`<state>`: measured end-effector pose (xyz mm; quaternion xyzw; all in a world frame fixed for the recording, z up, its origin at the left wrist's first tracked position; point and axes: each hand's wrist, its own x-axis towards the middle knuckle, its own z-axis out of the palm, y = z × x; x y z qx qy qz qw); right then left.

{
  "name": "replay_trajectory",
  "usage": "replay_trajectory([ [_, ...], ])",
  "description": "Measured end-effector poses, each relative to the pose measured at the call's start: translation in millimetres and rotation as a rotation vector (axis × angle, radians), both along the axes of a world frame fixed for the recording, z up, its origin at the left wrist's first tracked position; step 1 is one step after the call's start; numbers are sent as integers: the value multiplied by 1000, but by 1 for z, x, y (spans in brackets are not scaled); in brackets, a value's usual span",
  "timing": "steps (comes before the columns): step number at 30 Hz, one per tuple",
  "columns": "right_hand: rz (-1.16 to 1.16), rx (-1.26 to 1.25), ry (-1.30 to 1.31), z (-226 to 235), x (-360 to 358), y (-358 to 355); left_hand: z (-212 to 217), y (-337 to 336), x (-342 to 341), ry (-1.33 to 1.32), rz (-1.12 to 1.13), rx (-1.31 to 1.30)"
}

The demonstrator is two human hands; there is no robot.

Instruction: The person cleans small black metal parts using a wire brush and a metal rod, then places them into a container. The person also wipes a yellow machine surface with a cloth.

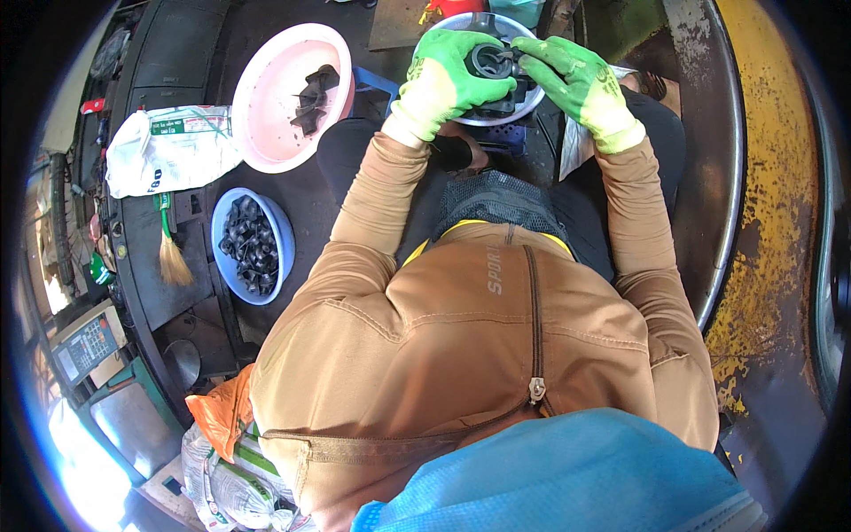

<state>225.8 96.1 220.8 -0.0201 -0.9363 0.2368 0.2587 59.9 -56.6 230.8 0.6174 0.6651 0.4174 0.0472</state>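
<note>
Both my hands wear green-and-yellow gloves and meet over a pale basin point(534, 102) at the top of the head view. My left hand point(450, 78) is closed around a black ring-shaped part point(488, 60), its round opening facing up. From the other side, my right hand point(576, 87) brings its bent fingers and thumb to the edge of that part; what lies between its fingertips is too small to make out. More black parts show in the basin beneath, mostly hidden by the gloves.
To the left, a tilted pink basin point(251, 84) holds a few black pieces point(314, 99). Below it stands a blue basin point(285, 235) full of black parts point(251, 244). A white sack point(173, 168) and a broom point(175, 259) lie farther left. A worn yellow metal surface point(767, 213) borders the right.
</note>
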Motion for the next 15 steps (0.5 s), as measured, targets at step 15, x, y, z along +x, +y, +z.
replay_trajectory([
  [15, 18, 101, -60, -3, 3, -2, 22, -5, -1, 245, -66, -257],
])
